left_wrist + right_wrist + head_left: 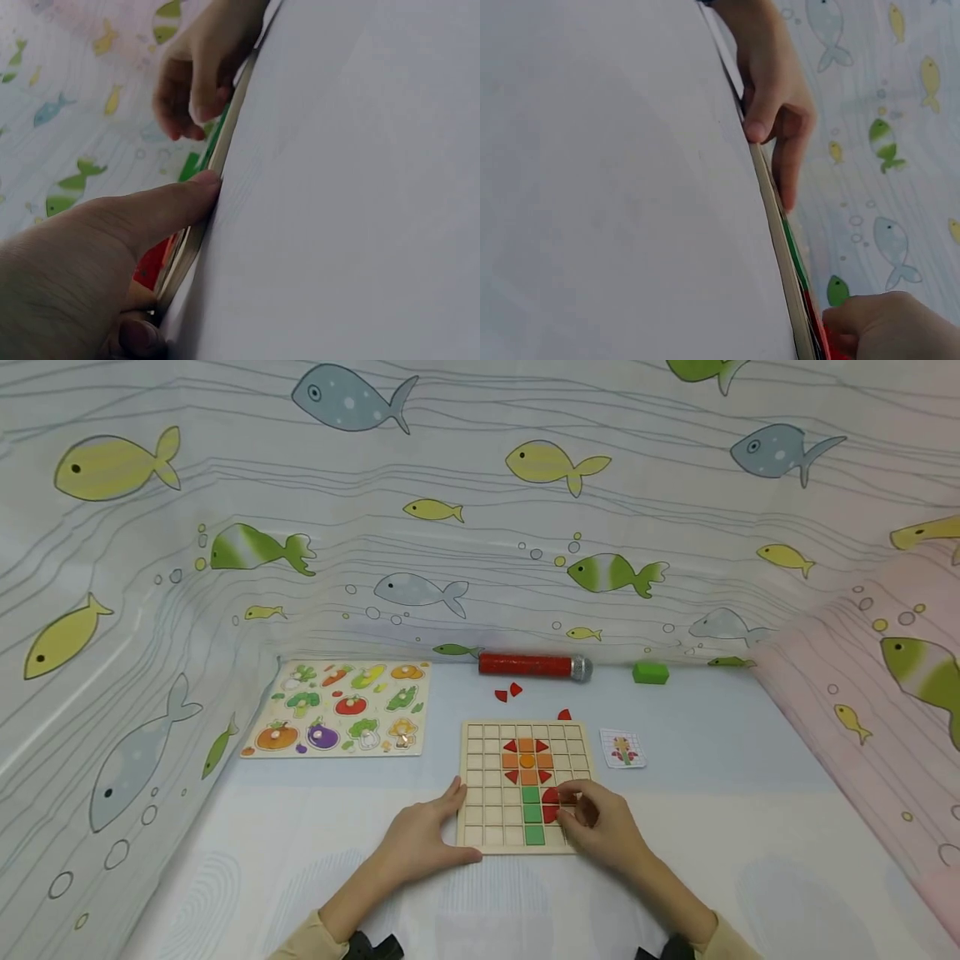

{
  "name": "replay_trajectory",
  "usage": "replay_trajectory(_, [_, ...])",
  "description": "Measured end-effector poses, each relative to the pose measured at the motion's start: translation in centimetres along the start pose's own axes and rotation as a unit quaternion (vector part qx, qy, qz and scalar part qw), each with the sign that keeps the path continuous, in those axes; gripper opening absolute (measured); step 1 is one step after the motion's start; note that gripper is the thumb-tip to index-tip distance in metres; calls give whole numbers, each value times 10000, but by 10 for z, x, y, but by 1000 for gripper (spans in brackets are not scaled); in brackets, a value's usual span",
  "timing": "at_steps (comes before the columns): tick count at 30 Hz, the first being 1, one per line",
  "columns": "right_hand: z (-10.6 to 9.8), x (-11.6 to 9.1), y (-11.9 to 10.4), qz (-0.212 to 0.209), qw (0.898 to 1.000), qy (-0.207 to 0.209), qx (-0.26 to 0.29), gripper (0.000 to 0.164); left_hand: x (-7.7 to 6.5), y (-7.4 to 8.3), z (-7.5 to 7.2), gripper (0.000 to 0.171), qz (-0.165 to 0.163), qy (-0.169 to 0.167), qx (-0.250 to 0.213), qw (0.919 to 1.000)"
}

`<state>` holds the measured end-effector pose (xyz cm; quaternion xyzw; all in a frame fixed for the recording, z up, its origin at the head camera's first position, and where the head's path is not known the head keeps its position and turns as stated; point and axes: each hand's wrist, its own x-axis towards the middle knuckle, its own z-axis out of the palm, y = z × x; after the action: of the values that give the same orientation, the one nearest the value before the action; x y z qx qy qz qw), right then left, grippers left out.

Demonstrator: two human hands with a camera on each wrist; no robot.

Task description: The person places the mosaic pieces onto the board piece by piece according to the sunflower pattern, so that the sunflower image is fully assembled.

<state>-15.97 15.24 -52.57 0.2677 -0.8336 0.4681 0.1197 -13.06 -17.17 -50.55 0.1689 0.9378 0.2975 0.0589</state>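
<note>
A wooden grid board lies flat on the table, with a pattern of orange, red and green pieces on it. With thumb and fingers spread wide, my left hand rests against its front left corner, thumb along the front edge. At the right part of the board, my right hand pinches at a rounded red piece with bent thumb and finger. Another red piece sits just above it, beside the column of green squares. In the left wrist view my left thumb touches the board's edge.
Loose red pieces lie behind the board, one right at its back edge. A pattern card is to the right. Farther back are a vegetable puzzle board, a red tube with a silver end and a green block.
</note>
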Motion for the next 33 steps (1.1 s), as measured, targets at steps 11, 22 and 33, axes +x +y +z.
replay_trajectory(11, [3, -5, 4, 171, 9986, -459, -177, 27, -3, 1, 4, 101, -4, -27, 148, 9999])
replay_trajectory(22, [0, -2, 0, 240, 9991, -343, -34, 27, 0, 5, 0, 101, -43, -46, 223, 9997])
replay_trajectory(33, [-9, 2, -1, 382, 9980, -351, -373, 40, 1, 6, 0, 100, -86, -33, 115, 9999])
